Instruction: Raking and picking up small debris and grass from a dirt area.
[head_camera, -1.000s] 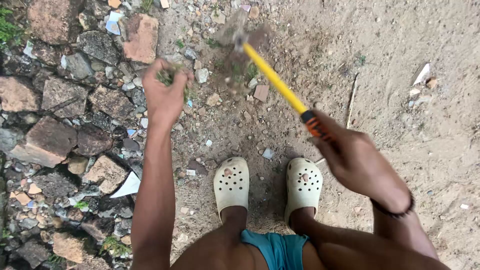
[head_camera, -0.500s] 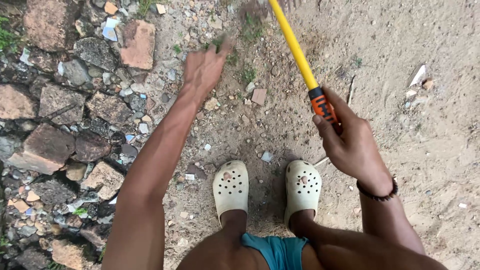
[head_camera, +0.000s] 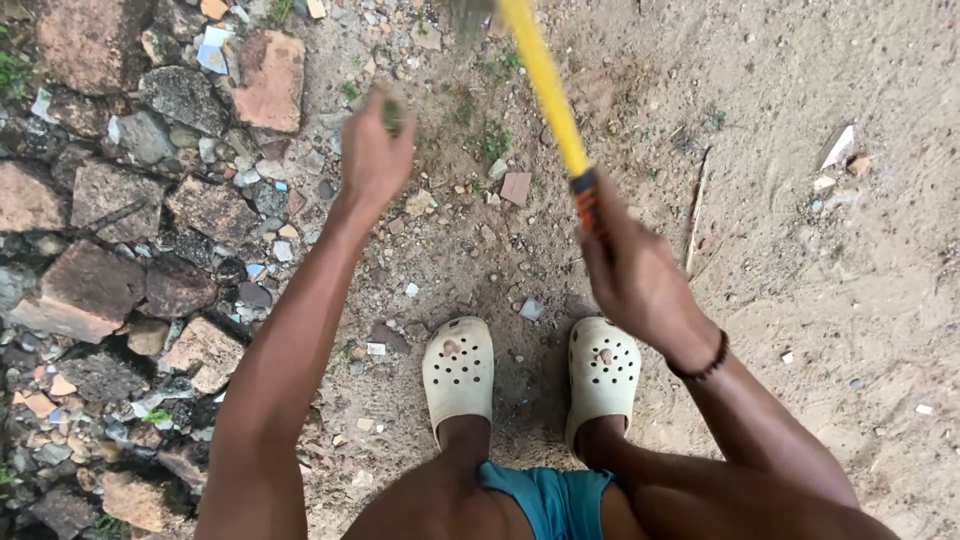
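While the person crouches over bare, stony dirt, the right hand (head_camera: 640, 275) is closed around the lower end of a long yellow handle (head_camera: 545, 85), fingers wrapped over its orange-and-black grip section (head_camera: 588, 200). From that fist the handle slants up and to the left until it leaves the top edge of the view, where a blurred dark shape sits at its upper end; whether that is the tool's head cannot be told. A dark beaded bracelet (head_camera: 700, 365) circles the right wrist.

The left hand (head_camera: 372, 155) is stretched forward above the ground, fingers loosely curled and blurred. A small greenish smudge shows at the fingertips, but whether the hand pinches anything cannot be told. It hovers over the seam between the open dirt and a bed of broken stones and brick pieces (head_camera: 110, 250) that fills the left side. A flat reddish brick fragment (head_camera: 268, 78) lies just left of that hand.

Below, 2 cream perforated clogs (head_camera: 458, 370) stand side by side on the dirt, with teal shorts (head_camera: 545, 500) at the bottom edge. Small tufts of green weed (head_camera: 490, 140) grow in the dirt between the 2 hands, near a little reddish stone chip (head_camera: 516, 187). A thin stick (head_camera: 695, 210) lies right of the handle.
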